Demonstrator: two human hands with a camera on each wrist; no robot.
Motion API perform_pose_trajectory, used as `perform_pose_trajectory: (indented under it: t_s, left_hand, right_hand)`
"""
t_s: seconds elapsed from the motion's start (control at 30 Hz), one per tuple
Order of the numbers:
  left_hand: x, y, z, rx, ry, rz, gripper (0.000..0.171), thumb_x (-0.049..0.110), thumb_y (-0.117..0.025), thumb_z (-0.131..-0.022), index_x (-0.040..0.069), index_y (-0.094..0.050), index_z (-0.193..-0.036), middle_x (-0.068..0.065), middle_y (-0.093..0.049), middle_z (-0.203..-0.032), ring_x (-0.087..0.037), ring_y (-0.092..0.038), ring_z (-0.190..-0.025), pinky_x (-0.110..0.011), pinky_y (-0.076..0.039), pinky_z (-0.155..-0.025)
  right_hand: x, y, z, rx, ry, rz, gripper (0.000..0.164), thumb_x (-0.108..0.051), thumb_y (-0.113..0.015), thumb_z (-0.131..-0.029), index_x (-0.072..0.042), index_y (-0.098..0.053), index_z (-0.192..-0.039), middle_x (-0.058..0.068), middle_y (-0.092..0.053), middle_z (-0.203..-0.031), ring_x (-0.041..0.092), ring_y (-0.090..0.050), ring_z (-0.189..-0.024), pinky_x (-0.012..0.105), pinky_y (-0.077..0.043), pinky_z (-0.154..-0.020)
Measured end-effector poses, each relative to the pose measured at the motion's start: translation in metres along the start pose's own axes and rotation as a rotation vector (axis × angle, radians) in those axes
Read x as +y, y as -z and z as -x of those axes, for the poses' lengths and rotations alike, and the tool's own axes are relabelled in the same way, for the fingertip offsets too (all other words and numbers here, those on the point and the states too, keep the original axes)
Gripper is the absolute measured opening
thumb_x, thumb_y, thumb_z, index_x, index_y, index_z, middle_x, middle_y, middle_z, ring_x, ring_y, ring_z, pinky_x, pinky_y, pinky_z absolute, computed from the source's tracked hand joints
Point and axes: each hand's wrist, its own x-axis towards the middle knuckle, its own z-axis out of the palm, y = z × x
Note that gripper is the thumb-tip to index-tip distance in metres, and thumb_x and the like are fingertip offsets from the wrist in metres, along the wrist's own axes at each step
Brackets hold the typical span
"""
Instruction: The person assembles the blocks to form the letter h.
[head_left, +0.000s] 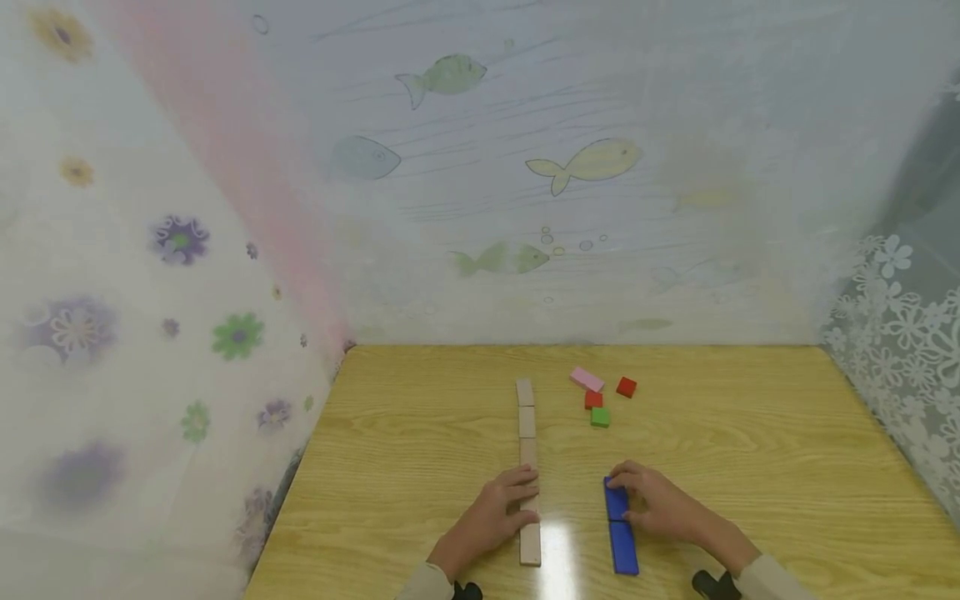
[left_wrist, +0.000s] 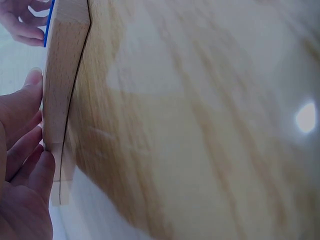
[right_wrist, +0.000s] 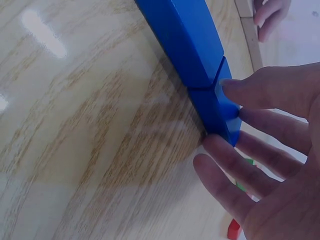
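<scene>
Before you: one wood-grain table (head_left: pixel 420 458), white glare (head_left: pixel 558 562) near you; at your twelve o'clock, fish-patterned backdrop (head_left: pixel 480 192); nine, flowered panel (head_left: pixel 135 275); ten, pink band (head_left: pixel 225 150); three, white floral lace (head_left: pixel 907 329).

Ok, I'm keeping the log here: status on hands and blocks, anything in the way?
Left hand touching wooden row. Right hand gripping far blue block, near blue block in line. Pink block, green block, two red blocks beyond, off both rows.
</scene>
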Motion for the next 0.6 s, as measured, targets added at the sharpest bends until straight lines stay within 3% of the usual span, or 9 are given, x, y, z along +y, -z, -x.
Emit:
perform_pose_trajectory:
  t_s: [0.2,0.6]
  left_hand:
    - [0.0020,0.0014,-0.0008,0.003,0.002,0.000,0.042,0.024,-0.065,-0.090,-0.001,-0.060,-0.123,-0.009,-0.047,-0.141,-0.024,-0.039,-0.133,-0.043,-0.038,-0.105]
    - [0.0002,-0.0013,0.0006,0.000,0.011,0.014,0.043,0.027,-0.063,-0.090,0.000,-0.060,-0.124,-0.008,-0.046,-0.141,-0.025,-0.038,-0.134,-0.046,-0.037,-0.105]
  right_hand:
    - [-0.0004,-0.0012,0.0006,-0.012,-0.017,0.023,0.033,-0.008,-0.072,-0.080,0.001,-0.064,-0.111,0.012,-0.054,-0.119,0.031,-0.057,-0.104,0.040,-0.052,-0.085]
    - [-0.0052,0.0010,0.0025,0.003,-0.008,0.077,0.031,-0.011,-0.071,-0.082,-0.001,-0.065,-0.111,0.012,-0.055,-0.119,0.033,-0.058,-0.105,0.046,-0.051,-0.086]
